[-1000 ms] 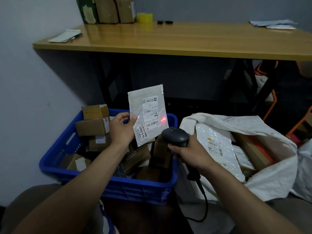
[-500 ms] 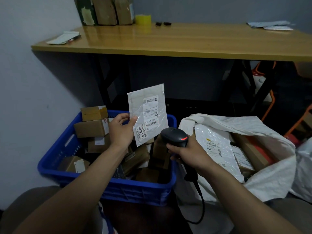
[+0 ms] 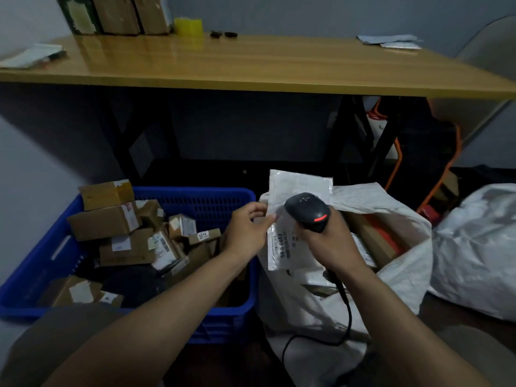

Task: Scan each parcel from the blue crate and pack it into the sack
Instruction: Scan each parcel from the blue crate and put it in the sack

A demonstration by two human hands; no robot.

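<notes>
I'm holding the mailer (image 3: 287, 250) upright over the mouth of the sack (image 3: 402, 275), just right of the crate (image 3: 206, 202), with its label facing me. My left hand (image 3: 245, 233) is pinching its left edge between thumb and fingers. My right hand (image 3: 326, 241) is wrapping closed round the grip of the scanner (image 3: 307, 210), whose head is sitting in front of the mailer's middle. The pinch is catching only an edge of slick film, so I'm worrying that the mailer could slip and drop between crate and sack. The parcels (image 3: 374, 236) already inside are lying high, so a careless drop might slide off them. The cable (image 3: 347, 308) is hanging across the sack's front and could snag the rim if I swing the right hand. I can't tell whether the scan registered. Boxes (image 3: 103, 222) are piling loosely in the crate, so plenty are waiting. A second sack (image 3: 474, 252) is sitting to the right, and a table (image 3: 251, 65) behind is carrying tape (image 3: 188, 26) and papers (image 3: 391, 41). Only my own scanner hand is crowding the sack's mouth.
</notes>
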